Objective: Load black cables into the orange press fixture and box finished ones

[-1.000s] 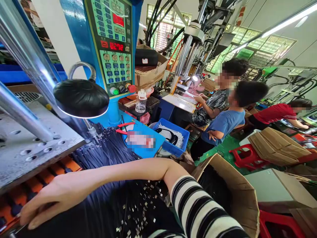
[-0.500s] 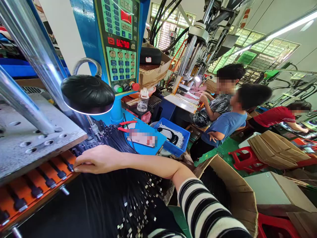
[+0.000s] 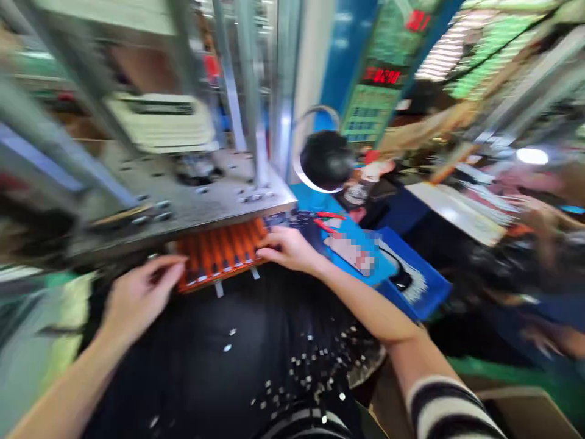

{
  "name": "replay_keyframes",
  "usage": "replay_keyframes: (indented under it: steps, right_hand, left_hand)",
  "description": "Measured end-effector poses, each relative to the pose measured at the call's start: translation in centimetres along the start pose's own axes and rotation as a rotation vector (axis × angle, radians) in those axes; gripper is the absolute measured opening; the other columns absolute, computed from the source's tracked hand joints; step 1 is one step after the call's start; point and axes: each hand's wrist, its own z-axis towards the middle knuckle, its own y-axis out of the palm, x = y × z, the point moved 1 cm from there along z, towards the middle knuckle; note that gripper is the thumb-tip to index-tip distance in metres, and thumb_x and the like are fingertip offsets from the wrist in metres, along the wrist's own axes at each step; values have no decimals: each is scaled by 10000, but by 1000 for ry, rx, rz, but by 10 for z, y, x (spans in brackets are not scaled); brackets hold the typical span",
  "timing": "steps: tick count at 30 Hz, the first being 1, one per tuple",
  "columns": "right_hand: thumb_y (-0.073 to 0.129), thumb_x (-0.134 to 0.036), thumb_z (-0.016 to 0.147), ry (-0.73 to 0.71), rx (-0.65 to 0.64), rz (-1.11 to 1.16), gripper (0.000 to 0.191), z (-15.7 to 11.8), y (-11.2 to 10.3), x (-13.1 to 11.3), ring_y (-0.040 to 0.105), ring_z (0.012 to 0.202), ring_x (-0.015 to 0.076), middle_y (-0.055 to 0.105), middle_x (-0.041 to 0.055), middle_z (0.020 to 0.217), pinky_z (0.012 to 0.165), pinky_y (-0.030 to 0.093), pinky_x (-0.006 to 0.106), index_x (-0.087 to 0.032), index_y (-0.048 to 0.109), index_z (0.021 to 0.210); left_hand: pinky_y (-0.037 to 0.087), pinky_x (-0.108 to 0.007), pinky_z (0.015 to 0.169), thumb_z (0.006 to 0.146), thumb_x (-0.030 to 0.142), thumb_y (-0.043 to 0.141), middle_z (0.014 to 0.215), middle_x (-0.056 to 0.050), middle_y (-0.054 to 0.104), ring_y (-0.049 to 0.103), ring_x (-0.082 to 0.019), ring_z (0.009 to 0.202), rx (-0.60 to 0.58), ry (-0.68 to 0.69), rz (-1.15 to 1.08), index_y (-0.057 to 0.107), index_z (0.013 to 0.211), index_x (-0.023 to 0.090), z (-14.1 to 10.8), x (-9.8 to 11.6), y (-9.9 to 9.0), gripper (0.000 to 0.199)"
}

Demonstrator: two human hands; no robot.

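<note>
An orange mold tray (image 3: 227, 253) lies under a metal press plate (image 3: 214, 201). Black cables with metal tips sit side by side in its slots. At the tray's left end is my left hand (image 3: 144, 292), thumb and fingertips pinched together; what they hold, if anything, is blurred. My right hand (image 3: 292, 249) is closed at the right end, its fingertips against the tray edge and hiding whatever is in them. Many black cables (image 3: 320, 366) with shiny metal ends spread over the dark area in front.
A black lamp (image 3: 326, 160) hangs right of the press, before a blue control panel (image 3: 372, 110). Red-handled pliers (image 3: 329, 221) and a phone-like flat object (image 3: 350, 251) lie on the blue surface. Beside it stands a blue bin (image 3: 429, 292) of white cables. A co-worker's blurred hand (image 3: 543, 228) is at right.
The view has swung left and widened, with blur. My left hand has come into sight at the tray's left end. My right hand remains at the tray's right end.
</note>
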Motion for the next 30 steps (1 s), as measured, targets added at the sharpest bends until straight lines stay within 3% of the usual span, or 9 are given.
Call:
replay_keyframes:
  steps: [3, 6, 11, 16, 20, 24, 27, 29, 30]
  right_hand:
    - [629, -265, 898, 9, 32, 69, 224, 10, 8, 16, 564, 691, 147, 608, 19, 689, 665, 421, 256, -172, 681, 700]
    - [625, -309, 871, 62, 42, 76, 178, 33, 20, 37, 609, 772, 185, 671, 40, 778, 770, 463, 313, -178, 708, 783]
    - [694, -361, 781, 207, 111, 68, 280, 92, 39, 63, 587, 1038, 239, 703, 64, 1026, 977, 445, 418, -182, 682, 996]
    - [615, -401, 835, 308, 214, 60, 348, 130, 46, 67, 497, 1191, 215, 628, 102, 1252, 1086, 356, 459, -169, 634, 1094]
    - [544, -408, 866, 332, 298, 96, 311, 112, 47, 57, 539, 1123, 221, 661, 113, 1142, 1026, 414, 448, -159, 646, 1022]
    - [530, -467, 855, 424, 608, 287, 321, 62, 39, 37, 581, 769, 200, 632, 55, 756, 773, 510, 369, -169, 623, 780]
    - [578, -429, 848, 370, 799, 212, 271, 18, 21, 1, 547, 696, 174, 589, 26, 712, 710, 488, 325, -178, 631, 761]
    - [573, -374, 878, 315, 807, 79, 210, -1, 10, -31, 567, 774, 177, 623, 33, 775, 766, 476, 315, -198, 671, 821]
    - [568, -356, 896, 298, 742, 33, 199, -4, 6, -44, 568, 787, 169, 632, 27, 784, 781, 470, 303, -210, 682, 823]
  left_hand:
    - [517, -304, 772, 832, 467, 468, 989, -44, 722, 656, -204, 851, -31, 58, -38, 676, 1008, 193, 11, -3, 6, 387]
    - [467, -364, 962, 858, 458, 474, 1171, -93, 671, 612, -248, 1084, -16, 126, 112, 611, 1169, 162, 31, 3, 19, 450]
    - [368, -411, 1095, 862, 680, 422, 1324, -168, 589, 505, -328, 1283, -221, -94, 332, 529, 1315, 105, 63, 19, 36, 740]
    - [283, -397, 1169, 908, 657, 320, 1507, -85, 433, 331, -306, 1426, -219, -95, 354, 376, 1476, 185, 87, 26, 44, 741]
    - [223, -409, 1196, 958, 418, 346, 1481, -40, 474, 355, -275, 1410, -192, -28, 309, 395, 1468, 229, 97, 43, 49, 547]
    - [378, -389, 1089, 939, 339, 388, 1297, -73, 626, 521, -269, 1249, -280, 109, 11, 566, 1294, 190, 91, 71, 55, 424]
    - [509, -364, 879, 938, 488, 361, 1068, -89, 691, 625, -245, 988, -497, 197, -499, 633, 1084, 144, 58, 98, 60, 462]
    - [532, -343, 748, 870, 615, 455, 916, -70, 682, 623, -215, 827, -662, 164, -752, 617, 995, 145, 25, 111, 64, 513]
    - [529, -323, 683, 803, 630, 571, 833, -47, 663, 608, -193, 750, -703, 109, -795, 599, 968, 157, 10, 114, 67, 503]
